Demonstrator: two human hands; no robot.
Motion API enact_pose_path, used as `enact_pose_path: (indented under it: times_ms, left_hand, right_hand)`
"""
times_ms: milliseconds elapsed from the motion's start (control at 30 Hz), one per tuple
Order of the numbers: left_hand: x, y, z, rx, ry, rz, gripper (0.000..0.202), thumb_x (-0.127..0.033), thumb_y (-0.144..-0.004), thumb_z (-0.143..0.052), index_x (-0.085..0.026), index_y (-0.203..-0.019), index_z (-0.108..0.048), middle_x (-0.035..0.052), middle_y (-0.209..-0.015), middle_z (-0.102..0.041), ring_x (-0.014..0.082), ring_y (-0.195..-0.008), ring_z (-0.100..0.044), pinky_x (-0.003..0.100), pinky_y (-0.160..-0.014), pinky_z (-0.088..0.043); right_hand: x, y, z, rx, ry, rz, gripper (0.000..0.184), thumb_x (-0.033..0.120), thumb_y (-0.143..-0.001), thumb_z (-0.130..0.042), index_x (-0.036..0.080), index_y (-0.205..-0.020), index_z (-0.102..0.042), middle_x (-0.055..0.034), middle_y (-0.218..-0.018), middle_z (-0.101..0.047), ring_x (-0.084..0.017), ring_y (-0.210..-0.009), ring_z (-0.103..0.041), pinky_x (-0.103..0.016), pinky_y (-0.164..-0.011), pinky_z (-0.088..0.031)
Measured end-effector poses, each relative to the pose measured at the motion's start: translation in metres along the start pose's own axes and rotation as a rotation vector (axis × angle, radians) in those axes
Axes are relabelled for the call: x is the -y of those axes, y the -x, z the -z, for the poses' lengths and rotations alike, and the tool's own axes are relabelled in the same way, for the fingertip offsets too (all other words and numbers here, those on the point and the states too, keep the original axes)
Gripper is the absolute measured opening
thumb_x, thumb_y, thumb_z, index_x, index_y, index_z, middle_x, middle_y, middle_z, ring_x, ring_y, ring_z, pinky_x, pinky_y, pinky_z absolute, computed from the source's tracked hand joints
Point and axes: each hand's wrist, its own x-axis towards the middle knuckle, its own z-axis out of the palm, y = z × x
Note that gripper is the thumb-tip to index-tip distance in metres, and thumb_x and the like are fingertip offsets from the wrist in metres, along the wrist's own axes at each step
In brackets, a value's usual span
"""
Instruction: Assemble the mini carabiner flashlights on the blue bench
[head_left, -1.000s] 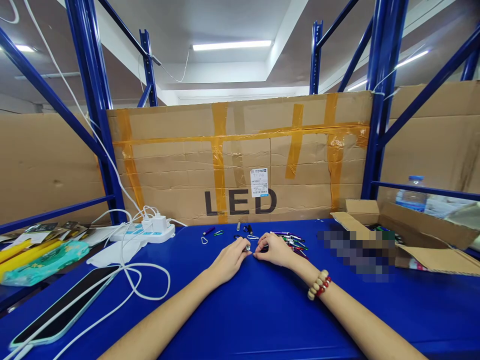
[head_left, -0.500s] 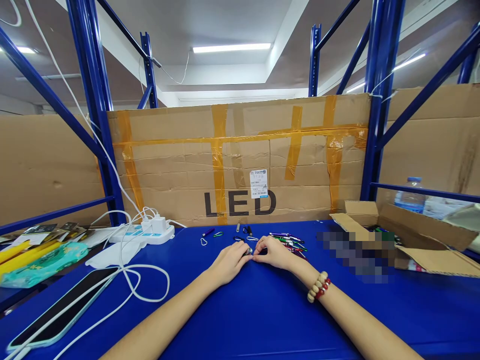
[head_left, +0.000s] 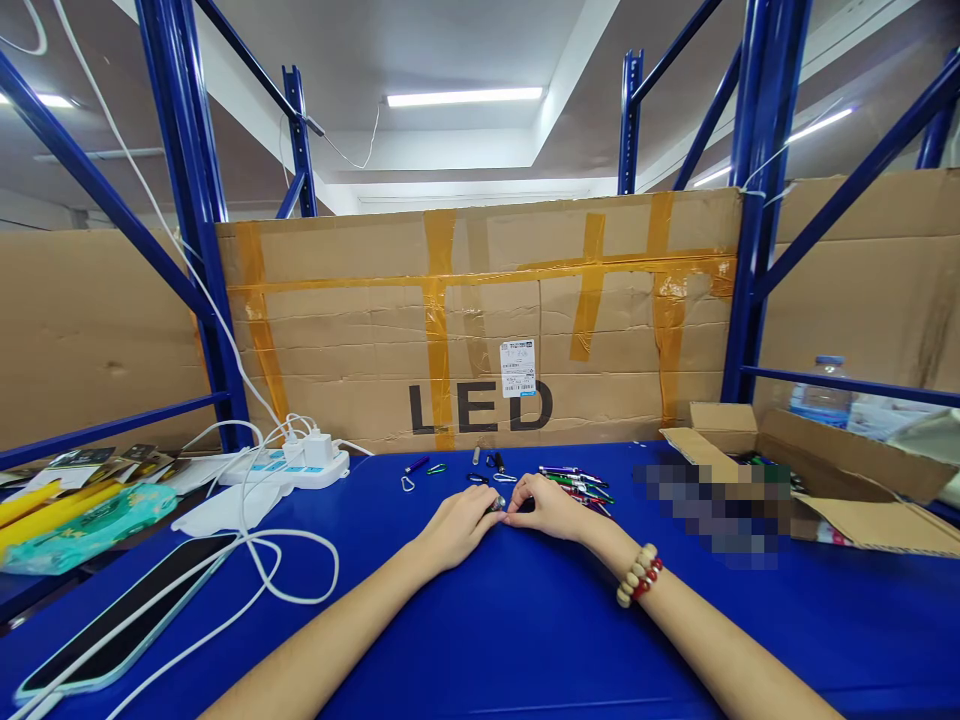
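Your left hand (head_left: 456, 527), at the centre of the frame and a little below its middle, is curled palm down, with its fingers drawn in around a small silvery piece (head_left: 498, 503). Only the end of that piece shows, poking out by your thumb and forefinger; the rest is hidden by your hand.

Your right hand (head_left: 551, 508), just right of centre, is bent into a loose pinch, the thumb and forefinger reaching toward your left fingertips, which they meet or nearly meet. A dark patch shows inside the curl; you cannot tell from here whether it is an object or shadow, nor whether those fingers are closed on anything. A beaded bracelet (head_left: 639, 575) circles that wrist.

Just above your hands in the frame lie a silvery clip (head_left: 505, 478) and a short grey cylinder (head_left: 476, 456). Left of these sit a purple tube (head_left: 416, 464), a green clip (head_left: 436, 468) and a pale clip (head_left: 408, 484). Beside your right hand, on its right, coloured slim pieces (head_left: 589, 486) are heaped on the blue tabletop (head_left: 480, 630).
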Motion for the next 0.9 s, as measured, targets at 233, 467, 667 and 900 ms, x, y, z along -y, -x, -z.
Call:
enact_pose_path:
  times_ms: [233, 467, 667, 900]
  left_hand:
    - [0.0003, 0.0005, -0.0001, -0.001, 0.012, 0.0, 0.009, -0.021, -0.091, -0.041, -0.017, -0.083, -0.045, 0.0005, -0.085, -0.053, 0.0163, -0.079, -0.049, 0.025, -0.071, -0.039]
    - [0.0018, 0.0003, -0.0019, -0.013, 0.012, -0.003, 0.011, -0.022, -0.092, -0.04, -0.018, -0.083, -0.045, -0.0001, -0.084, -0.052, 0.0161, -0.078, -0.049, 0.025, -0.069, -0.039]
    - [0.0015, 0.0004, -0.0013, -0.018, 0.015, -0.013, 0.01, -0.021, -0.091, -0.042, -0.017, -0.082, -0.044, -0.0001, -0.084, -0.052, 0.0162, -0.078, -0.049, 0.025, -0.068, -0.038]
    - [0.0038, 0.0005, -0.0036, -0.024, 0.021, -0.016, 0.01, -0.022, -0.091, -0.042, -0.018, -0.083, -0.044, -0.0009, -0.083, -0.052, 0.0157, -0.077, -0.049, 0.024, -0.067, -0.038]
  right_hand:
    - [-0.0019, 0.0001, -0.0014, 0.001, -0.004, 0.055, 0.004, 0.019, -0.072, -0.07, 0.018, -0.072, -0.066, -0.0015, -0.078, -0.059, -0.019, -0.077, -0.054, -0.025, -0.069, -0.04]
    - [-0.002, 0.0009, 0.0, 0.016, 0.02, 0.144, 0.008, 0.021, -0.075, -0.07, 0.02, -0.082, -0.065, -0.0016, -0.085, -0.059, -0.02, -0.082, -0.053, -0.028, -0.073, -0.039]
    - [0.0034, 0.0001, 0.0026, -0.011, 0.025, 0.179, 0.006, 0.017, -0.074, -0.071, 0.021, -0.073, -0.066, 0.0002, -0.083, -0.06, -0.018, -0.079, -0.053, -0.026, -0.073, -0.038]
    - [0.0044, -0.0003, 0.0015, -0.014, 0.026, 0.146, 0.007, 0.013, -0.072, -0.07, 0.018, -0.074, -0.066, -0.0009, -0.078, -0.06, -0.018, -0.076, -0.054, -0.024, -0.07, -0.041]
